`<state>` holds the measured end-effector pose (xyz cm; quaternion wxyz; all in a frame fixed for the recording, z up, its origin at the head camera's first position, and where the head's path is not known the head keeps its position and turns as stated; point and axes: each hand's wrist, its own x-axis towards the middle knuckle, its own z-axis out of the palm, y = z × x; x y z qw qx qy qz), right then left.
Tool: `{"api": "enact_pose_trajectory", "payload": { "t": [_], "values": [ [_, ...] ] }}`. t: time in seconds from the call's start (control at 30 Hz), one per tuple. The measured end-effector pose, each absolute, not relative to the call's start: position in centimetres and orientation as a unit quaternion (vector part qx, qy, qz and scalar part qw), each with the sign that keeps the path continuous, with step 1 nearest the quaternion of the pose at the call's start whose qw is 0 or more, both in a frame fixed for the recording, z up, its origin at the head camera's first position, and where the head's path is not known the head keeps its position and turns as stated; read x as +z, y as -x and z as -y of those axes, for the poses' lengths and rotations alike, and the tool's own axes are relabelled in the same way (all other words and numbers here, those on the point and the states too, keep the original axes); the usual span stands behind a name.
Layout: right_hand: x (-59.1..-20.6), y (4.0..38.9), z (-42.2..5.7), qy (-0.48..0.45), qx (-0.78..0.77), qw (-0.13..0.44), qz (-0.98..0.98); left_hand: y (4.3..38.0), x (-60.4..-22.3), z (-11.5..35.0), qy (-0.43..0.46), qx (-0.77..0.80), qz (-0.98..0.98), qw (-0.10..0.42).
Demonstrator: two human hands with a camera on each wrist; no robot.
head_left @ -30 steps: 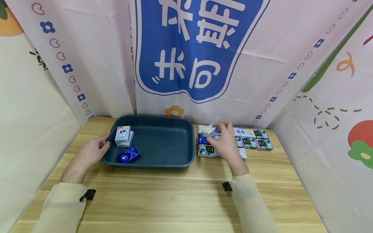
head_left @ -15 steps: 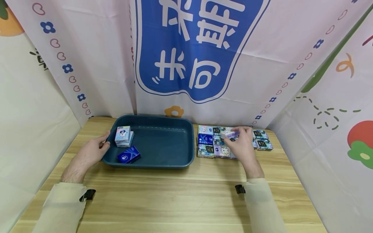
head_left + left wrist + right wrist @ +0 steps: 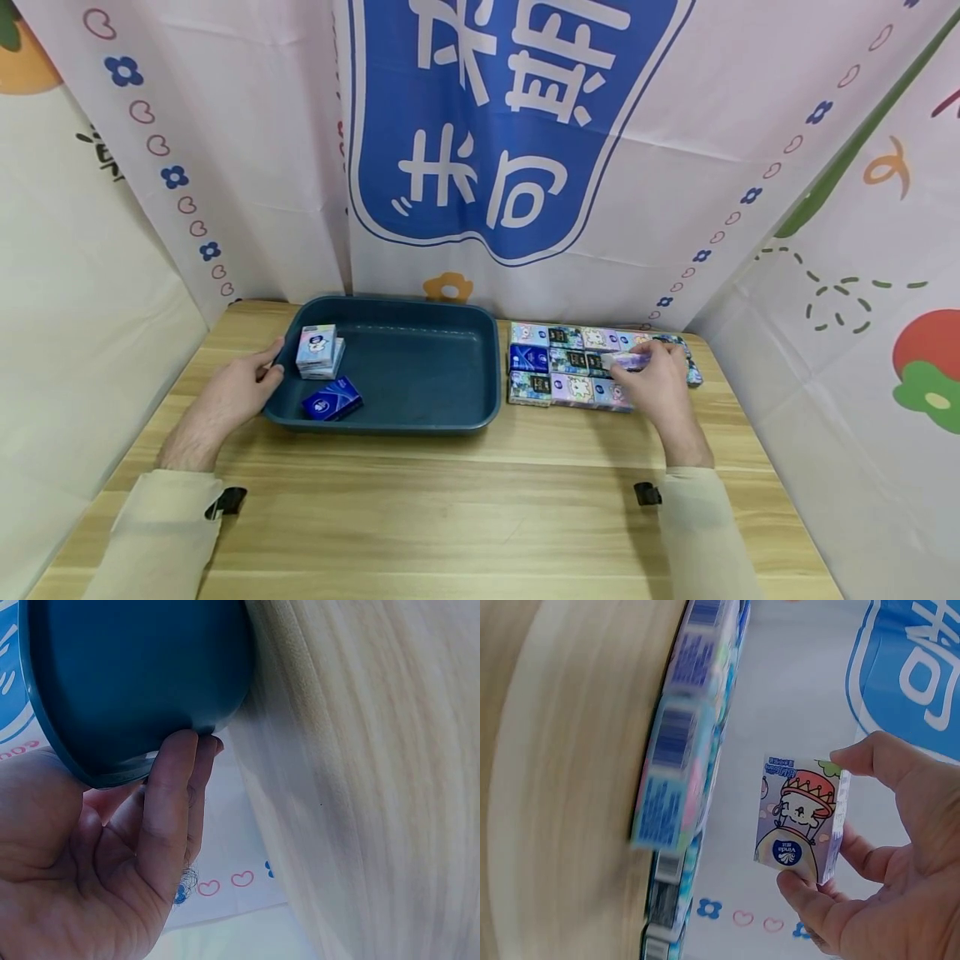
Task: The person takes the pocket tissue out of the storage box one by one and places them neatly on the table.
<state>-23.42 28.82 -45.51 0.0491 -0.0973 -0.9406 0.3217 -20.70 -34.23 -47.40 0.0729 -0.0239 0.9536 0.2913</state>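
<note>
My left hand [image 3: 232, 393] holds the left end of a dark teal plastic tray [image 3: 420, 375], with fingers against its outer wall in the left wrist view. In my right hand [image 3: 662, 385] a small purple tissue pack [image 3: 796, 817] with a cartoon figure is pinched by its edges between thumb and fingers, raised over the right part of several tissue packs laid in rows. Among these are a deep blue pack [image 3: 528, 359], a dark floral pack [image 3: 530, 388] and a purple pack [image 3: 572, 388]. The hand hides some packs at the right end.
Inside the tray at its left side lie light blue tissue packs [image 3: 317, 350], one on another, and a tilted dark blue pack [image 3: 332, 400]. A wooden table [image 3: 420, 517] carries everything. Printed cloth [image 3: 285, 167] hangs behind and on both sides.
My right hand has moved rightward over the rows with the purple tissue pack, uncovering packs at the left and middle. The left hand and the tray have stayed in place.
</note>
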Motion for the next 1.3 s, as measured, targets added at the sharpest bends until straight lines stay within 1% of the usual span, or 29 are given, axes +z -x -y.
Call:
{"api": "enact_pose_trajectory", "payload": {
  "t": [0.17, 0.33, 0.37, 0.5, 0.67, 0.83, 1.1, 1.3],
  "values": [
    [-45.7, 23.1, -30.6, 0.108, 0.313, 0.032, 0.943, 20.7, -47.4, 34.2, 0.023, 0.292, -0.954, 0.07],
    [-46.5, 23.2, -32.5, 0.107, 0.312, 0.04, 0.943, 20.7, -47.4, 34.2, 0.017, 0.293, -0.954, 0.066],
    [-47.2, 23.4, -33.1, 0.107, 0.304, 0.05, 0.945, 20.6, -47.4, 34.2, 0.017, 0.293, -0.954, 0.065],
    [-47.7, 23.5, -34.2, 0.115, 0.291, 0.046, 0.949, 20.6, -47.5, 34.2, 0.016, 0.292, -0.954, 0.063],
    [-47.1, 22.5, -34.2, 0.124, 0.272, 0.014, 0.954, 20.6, -47.5, 34.1, 0.022, 0.298, -0.952, 0.067],
    [-47.4, 22.1, -34.7, 0.126, 0.253, -0.013, 0.959, 20.6, -47.6, 34.2, 0.022, 0.298, -0.952, 0.066],
    [-47.5, 21.6, -35.7, 0.086, 0.227, -0.06, 0.968, 20.7, -47.5, 34.2, 0.025, 0.296, -0.952, 0.067],
    [-47.8, 21.8, -35.9, 0.064, 0.214, -0.07, 0.972, 20.7, -47.5, 34.2, 0.023, 0.296, -0.953, 0.064]
  ]
}}
